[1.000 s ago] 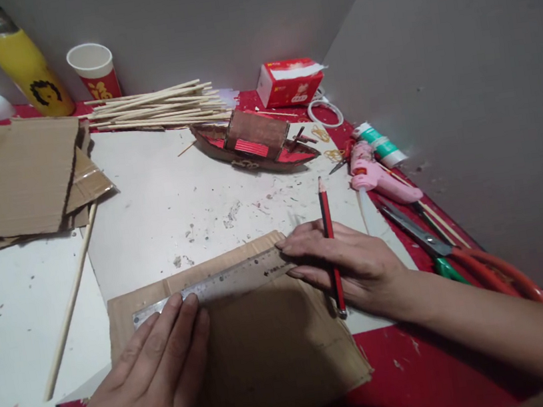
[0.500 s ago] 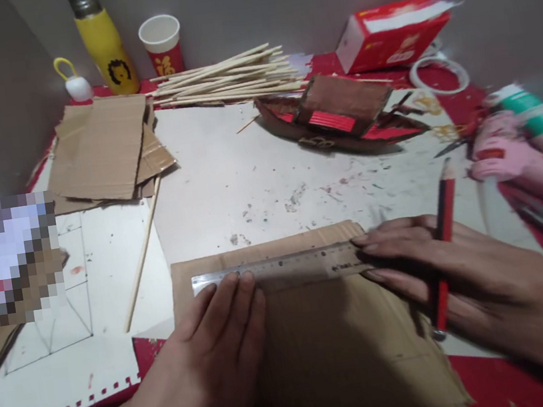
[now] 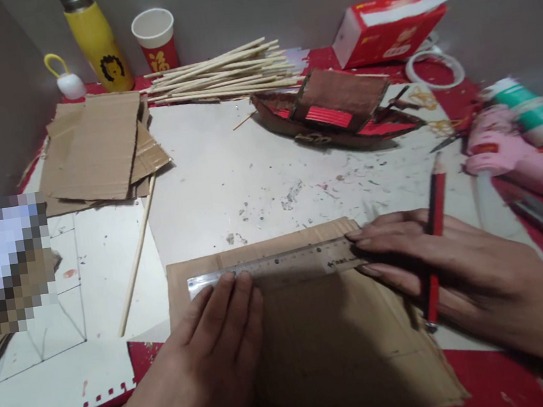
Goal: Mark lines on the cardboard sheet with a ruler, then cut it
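A metal ruler (image 3: pixel 290 263) lies across the upper part of a brown cardboard sheet (image 3: pixel 320 331), close to its far edge. My left hand (image 3: pixel 222 352) rests flat with its fingertips pressing the ruler's left part onto the cardboard. At the other end, my right hand (image 3: pixel 441 260) pinches the ruler between thumb and fingertips. A red and black pencil (image 3: pixel 435 224) is tucked between the fingers of that hand, its tip pointing up and away. Shadow darkens the cardboard between the hands.
Behind are cardboard pieces (image 3: pixel 92 148), wooden sticks (image 3: pixel 223 72), a model boat (image 3: pixel 334 110), a yellow bottle (image 3: pixel 98 46), a paper cup (image 3: pixel 155 41) and a tissue pack (image 3: pixel 393 28). On the right lies a pink glue gun (image 3: pixel 512 156). A drawn sheet (image 3: pixel 91 256) and single stick (image 3: pixel 138 259) lie left.
The whole view has shifted slightly, so things sit a little further left. Both hands keep their places on the ruler, and the pencil stays between the right fingers.
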`<state>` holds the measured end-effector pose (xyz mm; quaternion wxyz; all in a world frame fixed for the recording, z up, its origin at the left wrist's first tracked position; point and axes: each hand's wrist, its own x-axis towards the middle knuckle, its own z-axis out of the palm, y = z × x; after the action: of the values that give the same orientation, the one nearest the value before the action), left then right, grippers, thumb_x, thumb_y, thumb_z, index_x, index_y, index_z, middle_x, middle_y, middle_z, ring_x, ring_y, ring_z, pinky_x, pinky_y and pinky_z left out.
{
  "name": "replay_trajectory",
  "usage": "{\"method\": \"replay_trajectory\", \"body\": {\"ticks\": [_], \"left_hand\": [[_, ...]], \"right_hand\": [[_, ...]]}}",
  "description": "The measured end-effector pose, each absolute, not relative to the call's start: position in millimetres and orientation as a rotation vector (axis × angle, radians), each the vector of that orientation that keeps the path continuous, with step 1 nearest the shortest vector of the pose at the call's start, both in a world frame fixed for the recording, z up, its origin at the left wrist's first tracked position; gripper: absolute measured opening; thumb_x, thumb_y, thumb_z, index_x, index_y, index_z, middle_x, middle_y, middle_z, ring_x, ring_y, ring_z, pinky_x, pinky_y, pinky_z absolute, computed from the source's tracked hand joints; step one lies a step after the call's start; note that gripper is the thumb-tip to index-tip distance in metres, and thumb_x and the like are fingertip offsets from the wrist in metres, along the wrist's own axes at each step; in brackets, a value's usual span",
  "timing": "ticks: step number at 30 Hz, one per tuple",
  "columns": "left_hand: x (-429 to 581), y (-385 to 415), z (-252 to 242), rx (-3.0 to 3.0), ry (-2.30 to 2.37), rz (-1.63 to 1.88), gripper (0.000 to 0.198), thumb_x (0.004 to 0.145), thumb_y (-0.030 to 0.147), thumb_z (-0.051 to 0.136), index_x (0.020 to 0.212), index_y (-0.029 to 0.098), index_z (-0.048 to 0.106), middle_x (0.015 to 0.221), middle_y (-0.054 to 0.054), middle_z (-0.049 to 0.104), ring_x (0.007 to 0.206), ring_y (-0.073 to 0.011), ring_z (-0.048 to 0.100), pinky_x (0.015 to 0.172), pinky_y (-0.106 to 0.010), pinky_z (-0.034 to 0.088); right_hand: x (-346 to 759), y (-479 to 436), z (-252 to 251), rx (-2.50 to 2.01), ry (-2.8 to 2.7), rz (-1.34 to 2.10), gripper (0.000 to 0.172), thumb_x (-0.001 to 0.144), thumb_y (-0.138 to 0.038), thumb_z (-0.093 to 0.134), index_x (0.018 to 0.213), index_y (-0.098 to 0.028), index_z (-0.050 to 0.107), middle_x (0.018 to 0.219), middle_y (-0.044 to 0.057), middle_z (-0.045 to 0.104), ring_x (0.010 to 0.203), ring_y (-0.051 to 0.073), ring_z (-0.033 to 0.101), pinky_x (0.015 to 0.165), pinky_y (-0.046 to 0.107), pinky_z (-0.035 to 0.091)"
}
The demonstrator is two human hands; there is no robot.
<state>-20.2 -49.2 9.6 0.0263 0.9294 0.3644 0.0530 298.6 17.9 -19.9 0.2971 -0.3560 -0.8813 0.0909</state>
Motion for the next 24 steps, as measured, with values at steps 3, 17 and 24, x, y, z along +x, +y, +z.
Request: {"method": "replay_trajectory", "body": {"ticks": [3,17,24], "left_hand": [[-23.2,-48.0,10.5,2.915,1.119,0.149,0.087,0.082,0.061,0.065,0.143,0.001,0.048,0.148,-0.022,0.052,0.139,-0.0360,0.045,0.111,-0.042,0.045],[-35.3,-48.0,-20.6,3.021,1.111,0.274,0.086,0.088,0.059,0.056,0.155,0.008,0.034,0.159,-0.016,0.039,0.150,-0.0316,0.026,0.126,-0.039,0.005],[-34.7,-49.4,-25.2,2.978,1.126,0.252,0.094,0.087,0.052,0.060,0.159,0.008,0.019,0.165,-0.015,0.025,0.154,-0.0311,0.014,0.126,-0.039,-0.001]], "right_hand": [[296.7,19.8,-17.7,-0.944,-2.357,0.252,0.036,0.088,-0.015,0.069,0.122,-0.025,0.064,0.099,0.008,0.073,0.095,0.026,0.071,0.080,0.040,0.062],[294.3,22.6,-13.1,-0.884,-2.312,0.223,0.033,0.088,-0.013,0.068,0.119,-0.022,0.063,0.098,0.009,0.076,0.097,0.023,0.073,0.081,0.037,0.064],[297.7,15.4,-16.6,-0.964,-2.287,0.243,0.030,0.087,-0.012,0.069,0.117,-0.016,0.063,0.105,0.014,0.074,0.099,0.022,0.073,0.081,0.034,0.063]]}}
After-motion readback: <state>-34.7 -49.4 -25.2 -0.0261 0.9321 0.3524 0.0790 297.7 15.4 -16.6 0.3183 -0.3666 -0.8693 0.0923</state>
